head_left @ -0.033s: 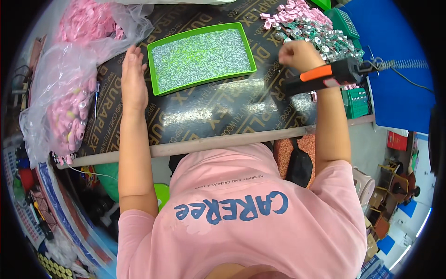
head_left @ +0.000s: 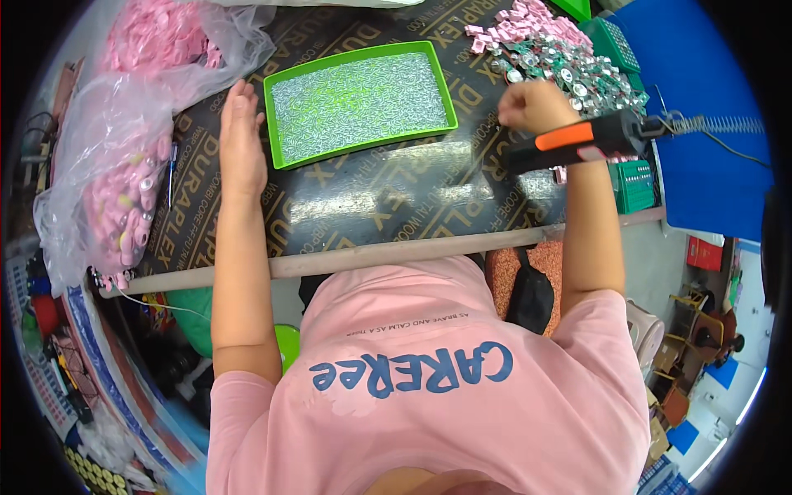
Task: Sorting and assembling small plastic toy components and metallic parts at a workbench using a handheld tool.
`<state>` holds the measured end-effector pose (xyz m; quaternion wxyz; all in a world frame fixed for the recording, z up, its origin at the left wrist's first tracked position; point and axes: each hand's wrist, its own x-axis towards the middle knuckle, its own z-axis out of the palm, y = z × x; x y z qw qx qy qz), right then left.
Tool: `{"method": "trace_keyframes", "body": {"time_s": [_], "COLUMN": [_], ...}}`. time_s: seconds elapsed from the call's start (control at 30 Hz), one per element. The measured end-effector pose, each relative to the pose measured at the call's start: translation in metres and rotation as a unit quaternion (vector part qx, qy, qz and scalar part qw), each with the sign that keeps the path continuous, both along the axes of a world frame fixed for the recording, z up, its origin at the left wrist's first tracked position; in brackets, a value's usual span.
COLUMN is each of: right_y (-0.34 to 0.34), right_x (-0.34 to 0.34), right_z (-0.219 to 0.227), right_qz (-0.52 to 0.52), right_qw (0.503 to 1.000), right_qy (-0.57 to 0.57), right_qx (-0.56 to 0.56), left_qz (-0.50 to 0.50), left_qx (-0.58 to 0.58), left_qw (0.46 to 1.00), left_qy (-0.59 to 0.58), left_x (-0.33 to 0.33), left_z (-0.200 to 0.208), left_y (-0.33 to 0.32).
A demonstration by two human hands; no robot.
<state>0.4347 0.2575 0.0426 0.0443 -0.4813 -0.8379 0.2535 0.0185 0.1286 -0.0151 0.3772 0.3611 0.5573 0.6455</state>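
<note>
A shallow green tray [head_left: 368,148], full of small silvery screw-like pieces [head_left: 355,103], sits mid-table. Beside its left wall rests my left hand [head_left: 242,144], on edge with fingers straight, holding nothing I can see. To the right of the tray my right hand [head_left: 538,106] has its fingers curled in; whatever they might hold is hidden. Over my right wrist and forearm hangs a black and orange power screwdriver [head_left: 569,139], apart from the fingers. Just past that hand lies a heap of small round metal and green parts [head_left: 569,73], with pink plastic pieces [head_left: 528,25] behind.
At the left, clear plastic bags hold pink pieces [head_left: 157,37] and pink rounded parts [head_left: 124,202]. A pen [head_left: 172,177] lies near them. Green boxes [head_left: 634,186] stand at the right edge. A coiled spring [head_left: 718,124] carries the screwdriver. The table's front edge [head_left: 412,249] runs before my body.
</note>
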Motion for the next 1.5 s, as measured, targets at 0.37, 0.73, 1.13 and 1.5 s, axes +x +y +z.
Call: {"method": "trace_keyframes", "body": {"time_s": [0.37, 0.73, 1.13, 1.5], "right_y": [-0.035, -0.028, -0.029, 0.007], "right_x": [-0.010, 0.003, -0.014, -0.091], "right_z": [-0.022, -0.010, -0.012, 0.014], "right_qz": [-0.090, -0.121, -0.044, -0.113], "right_qw": [0.994, 0.991, 0.997, 0.935], "right_qy": [-0.065, -0.005, -0.063, 0.295], "right_qx": [0.025, 0.059, 0.004, -0.160], "left_qz": [-0.032, -0.045, -0.043, 0.049], "left_qx": [0.025, 0.054, 0.059, 0.049], "left_qw": [0.999, 0.994, 0.993, 0.997], "left_qy": [-0.033, -0.087, -0.088, 0.026], "left_x": [0.021, 0.020, 0.028, 0.017], "left_z": [-0.004, -0.013, -0.009, -0.009], "left_y": [-0.003, -0.003, -0.006, -0.008]}}
